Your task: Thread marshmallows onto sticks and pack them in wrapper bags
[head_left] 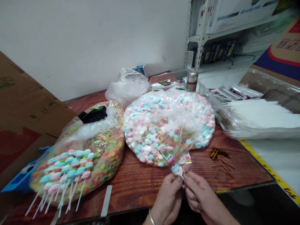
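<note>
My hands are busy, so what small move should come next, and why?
Perhaps gather the lower end of the wrapped candy snugly: left hand and right hand both pinch there, and gold strips lie to the right, seemingly within reach.

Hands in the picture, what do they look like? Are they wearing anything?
Both hands are bare, with no gloves, and I can't see any rings. The left hand has a thin, smooth, silver-coloured bangle at its wrist. The right hand has nothing on that shows. No sleeves are in view on either arm.
</note>
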Motion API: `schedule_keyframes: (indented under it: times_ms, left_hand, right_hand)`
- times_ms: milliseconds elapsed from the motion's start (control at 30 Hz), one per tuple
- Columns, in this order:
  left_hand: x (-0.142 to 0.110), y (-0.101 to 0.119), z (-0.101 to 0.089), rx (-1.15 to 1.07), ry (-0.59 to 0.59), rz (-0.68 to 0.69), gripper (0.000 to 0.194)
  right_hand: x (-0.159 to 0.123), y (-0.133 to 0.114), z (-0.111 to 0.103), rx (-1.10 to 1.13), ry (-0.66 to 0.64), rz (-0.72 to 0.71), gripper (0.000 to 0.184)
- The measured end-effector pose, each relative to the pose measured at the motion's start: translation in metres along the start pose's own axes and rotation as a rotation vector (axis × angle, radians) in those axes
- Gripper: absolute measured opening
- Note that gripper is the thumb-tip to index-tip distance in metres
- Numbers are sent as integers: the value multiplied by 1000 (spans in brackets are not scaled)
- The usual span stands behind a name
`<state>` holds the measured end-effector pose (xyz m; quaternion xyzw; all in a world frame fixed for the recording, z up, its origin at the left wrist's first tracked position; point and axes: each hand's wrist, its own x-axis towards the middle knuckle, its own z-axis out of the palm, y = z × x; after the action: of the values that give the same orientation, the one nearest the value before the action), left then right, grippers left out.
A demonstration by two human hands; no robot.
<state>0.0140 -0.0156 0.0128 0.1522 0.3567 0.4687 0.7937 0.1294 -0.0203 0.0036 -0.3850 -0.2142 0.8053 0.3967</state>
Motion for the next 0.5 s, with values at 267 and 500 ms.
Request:
schedule_keyframes:
  times_ms: [267, 500]
  left_hand:
    - [4, -1, 3, 61, 184, 32, 29]
    - [12, -3, -2, 119, 294, 131, 34]
  right_hand:
    - [-8, -1, 0, -52, -56, 69, 36]
    - [-3, 18, -7, -660, 229, -368, 41]
